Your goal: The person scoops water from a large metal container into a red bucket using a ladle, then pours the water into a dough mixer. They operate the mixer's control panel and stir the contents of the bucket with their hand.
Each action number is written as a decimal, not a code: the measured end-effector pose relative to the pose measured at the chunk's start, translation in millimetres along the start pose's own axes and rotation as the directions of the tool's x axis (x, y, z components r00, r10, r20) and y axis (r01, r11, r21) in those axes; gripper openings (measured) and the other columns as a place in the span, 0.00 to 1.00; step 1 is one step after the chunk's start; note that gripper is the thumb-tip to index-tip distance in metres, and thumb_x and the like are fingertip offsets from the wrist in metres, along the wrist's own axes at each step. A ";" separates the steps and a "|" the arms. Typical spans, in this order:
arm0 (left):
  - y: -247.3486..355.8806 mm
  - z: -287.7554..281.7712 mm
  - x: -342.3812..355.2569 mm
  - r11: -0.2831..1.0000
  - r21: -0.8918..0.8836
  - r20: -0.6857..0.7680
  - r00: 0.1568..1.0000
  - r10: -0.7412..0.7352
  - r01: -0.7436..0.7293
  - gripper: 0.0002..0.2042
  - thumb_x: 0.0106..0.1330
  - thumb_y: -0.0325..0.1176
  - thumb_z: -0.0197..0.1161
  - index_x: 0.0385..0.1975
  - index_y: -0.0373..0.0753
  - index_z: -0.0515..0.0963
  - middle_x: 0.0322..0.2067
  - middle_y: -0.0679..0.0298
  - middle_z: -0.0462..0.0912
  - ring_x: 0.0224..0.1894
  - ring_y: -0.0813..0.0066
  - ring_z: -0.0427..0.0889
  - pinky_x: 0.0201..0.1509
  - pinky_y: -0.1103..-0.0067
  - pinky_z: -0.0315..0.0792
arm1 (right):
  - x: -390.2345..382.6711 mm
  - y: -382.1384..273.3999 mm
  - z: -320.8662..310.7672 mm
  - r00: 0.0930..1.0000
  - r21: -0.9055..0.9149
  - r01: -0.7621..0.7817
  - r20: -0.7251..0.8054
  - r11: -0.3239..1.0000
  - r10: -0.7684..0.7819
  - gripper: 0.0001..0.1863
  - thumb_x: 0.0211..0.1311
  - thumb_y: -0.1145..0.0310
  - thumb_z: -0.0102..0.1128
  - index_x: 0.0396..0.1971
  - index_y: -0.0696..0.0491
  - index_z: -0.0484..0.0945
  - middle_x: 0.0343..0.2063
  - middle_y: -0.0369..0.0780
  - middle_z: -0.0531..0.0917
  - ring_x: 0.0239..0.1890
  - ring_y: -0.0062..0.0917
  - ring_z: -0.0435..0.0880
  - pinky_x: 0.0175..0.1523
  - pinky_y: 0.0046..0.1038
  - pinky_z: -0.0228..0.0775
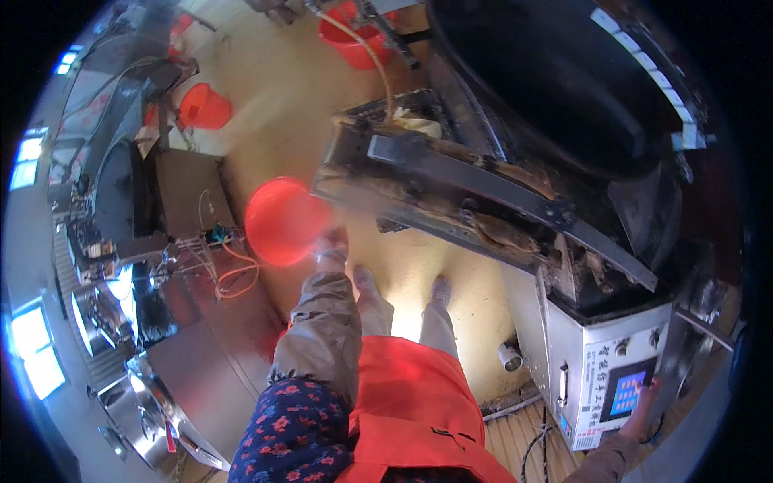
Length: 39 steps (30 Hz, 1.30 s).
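My left hand [332, 245] grips a red plastic bucket [279, 217] by its near right rim; its fingers are partly blurred. At the lower right my right hand [644, 394] is raised to a touch screen [625, 398] on a steel control box [596, 338], with a finger stretched toward the lit screen and nothing visible held in it. Above the box a dark angled metal trough [483, 201] runs toward the middle, below a large black drum [547, 80]. My legs and red apron show at the bottom centre.
Red buckets [205, 105] [354, 44] sit on the yellowish floor further back. Steel machinery [185, 185] with hoses lines the left, with round metal pans below it. Cables lie by the box's base, near a short metal cylinder [510, 356].
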<state>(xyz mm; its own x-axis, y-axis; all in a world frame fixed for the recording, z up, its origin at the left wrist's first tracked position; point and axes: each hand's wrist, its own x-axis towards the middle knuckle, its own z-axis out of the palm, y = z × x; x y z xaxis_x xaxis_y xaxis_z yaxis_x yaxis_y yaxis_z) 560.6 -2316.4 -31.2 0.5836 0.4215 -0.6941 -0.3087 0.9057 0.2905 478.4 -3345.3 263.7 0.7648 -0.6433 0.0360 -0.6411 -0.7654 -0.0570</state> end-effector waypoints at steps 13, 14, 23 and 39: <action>-3.6 29.4 -11.2 0.998 -0.057 -0.179 0.984 0.017 -0.028 0.01 0.56 0.24 0.53 0.25 0.37 0.71 0.20 0.64 0.74 0.20 0.73 0.73 0.26 0.78 0.75 | -10.2 -36.1 -22.3 0.982 0.004 -0.150 0.119 0.989 0.148 0.32 0.36 0.82 0.64 0.47 0.54 0.66 0.46 0.44 0.68 0.48 0.32 0.66 0.51 0.31 0.62; -3.1 31.6 -13.2 0.999 -0.026 -0.158 0.987 0.021 -0.025 0.01 0.56 0.24 0.52 0.26 0.35 0.71 0.22 0.62 0.75 0.23 0.71 0.74 0.29 0.77 0.75 | -9.8 -34.1 -20.3 0.988 0.006 -0.110 0.108 0.994 0.108 0.32 0.36 0.82 0.64 0.48 0.54 0.66 0.46 0.44 0.69 0.48 0.32 0.67 0.51 0.31 0.62; -0.4 46.3 -29.6 0.999 0.010 -0.216 0.976 0.044 -0.042 0.04 0.56 0.24 0.53 0.22 0.37 0.73 0.18 0.62 0.75 0.23 0.69 0.76 0.31 0.74 0.76 | -41.2 -96.2 -54.7 0.994 -0.012 0.111 0.003 0.994 -0.110 0.27 0.45 0.75 0.64 0.47 0.57 0.66 0.47 0.46 0.70 0.48 0.37 0.70 0.53 0.36 0.62; 40.6 60.4 -32.1 0.942 -0.227 -0.070 0.961 -0.268 0.247 0.09 0.65 0.37 0.49 0.29 0.38 0.71 0.30 0.58 0.77 0.32 0.64 0.78 0.41 0.67 0.75 | -540.0 -848.2 82.7 -0.160 0.336 0.933 0.056 -0.132 -0.986 0.17 0.56 0.73 0.44 0.46 0.60 0.69 0.51 0.48 0.68 0.57 0.42 0.62 0.62 0.38 0.53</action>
<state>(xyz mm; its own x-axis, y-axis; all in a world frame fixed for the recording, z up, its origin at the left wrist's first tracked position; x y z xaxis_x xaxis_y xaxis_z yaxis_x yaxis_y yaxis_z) 574.7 -2290.4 42.7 0.5908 0.1587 -0.7911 -0.3177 0.9470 -0.0473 614.4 -2347.0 210.1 0.5133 0.8582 -0.0056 0.8195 -0.4920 -0.2938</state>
